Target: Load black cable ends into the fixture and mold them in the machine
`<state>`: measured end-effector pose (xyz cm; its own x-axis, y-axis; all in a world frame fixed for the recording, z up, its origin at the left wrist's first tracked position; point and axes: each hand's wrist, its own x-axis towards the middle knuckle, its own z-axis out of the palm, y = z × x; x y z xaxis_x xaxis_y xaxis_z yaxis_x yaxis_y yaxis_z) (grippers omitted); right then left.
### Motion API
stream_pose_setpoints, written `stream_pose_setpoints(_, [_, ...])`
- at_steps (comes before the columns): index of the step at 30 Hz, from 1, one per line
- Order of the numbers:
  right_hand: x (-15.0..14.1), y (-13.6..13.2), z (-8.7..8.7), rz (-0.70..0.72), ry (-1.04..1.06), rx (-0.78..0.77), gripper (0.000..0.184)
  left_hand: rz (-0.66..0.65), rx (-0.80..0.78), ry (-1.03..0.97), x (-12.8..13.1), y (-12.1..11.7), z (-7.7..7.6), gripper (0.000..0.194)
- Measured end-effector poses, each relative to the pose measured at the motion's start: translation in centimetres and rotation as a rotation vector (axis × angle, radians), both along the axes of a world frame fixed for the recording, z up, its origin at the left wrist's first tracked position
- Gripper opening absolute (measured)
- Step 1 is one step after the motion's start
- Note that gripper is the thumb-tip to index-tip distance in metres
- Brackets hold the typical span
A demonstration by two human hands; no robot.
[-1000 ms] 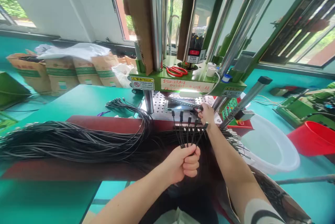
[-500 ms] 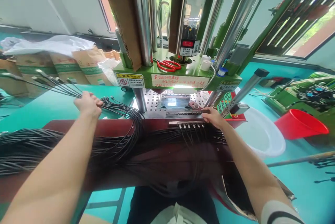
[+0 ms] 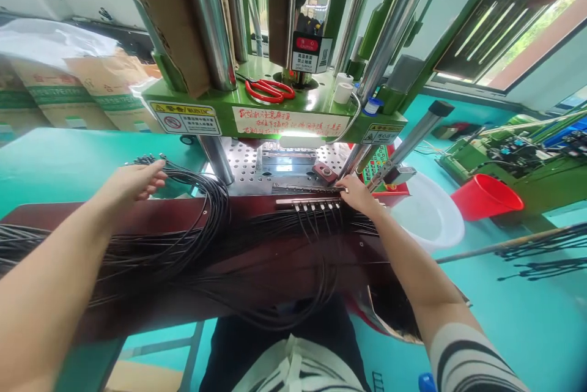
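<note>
Under the green press (image 3: 227,120), along the dark red bench (image 3: 151,213), a bundle of black cables (image 3: 215,202) curves toward the left hand (image 3: 131,187), its fingers bent beside the tips; whether they grip any, I cannot tell. Nearer the press, the right hand (image 3: 360,197) looks pinched on the right end of a slim metal bar (image 3: 308,189), whose long axis runs leftward, just behind a row of connectors (image 3: 314,206). Fingers hide that end; the bar's details are too small.

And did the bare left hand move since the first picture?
Yes, leftward: the bare left hand was right of the shiny silver left post of the green metal press; now it is left of that post.
</note>
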<state>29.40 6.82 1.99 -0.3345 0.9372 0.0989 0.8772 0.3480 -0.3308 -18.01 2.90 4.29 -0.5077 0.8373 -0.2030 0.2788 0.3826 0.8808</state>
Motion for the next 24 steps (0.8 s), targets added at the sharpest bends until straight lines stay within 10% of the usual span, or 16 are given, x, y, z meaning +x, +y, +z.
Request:
stream_pose_setpoints(8, [-0.5,-2.0,1.9,0.206,-0.446,-0.071,0.038,-0.735,-0.183,-0.524,16.6,-10.5,1.4,0.027])
stream_pose_setpoints(14, [-1.5,-0.2,4.6,0.277,-0.456,-0.193,0.035,-0.593,-0.252,-0.774,24.6,-13.0,-1.3,0.041])
stream_pose_setpoints(24, [-3.4,1.8,7.3,0.062,-0.199,-0.242,0.03,-0.485,-0.332,-1.228,27.1,-11.1,-2.6,0.037])
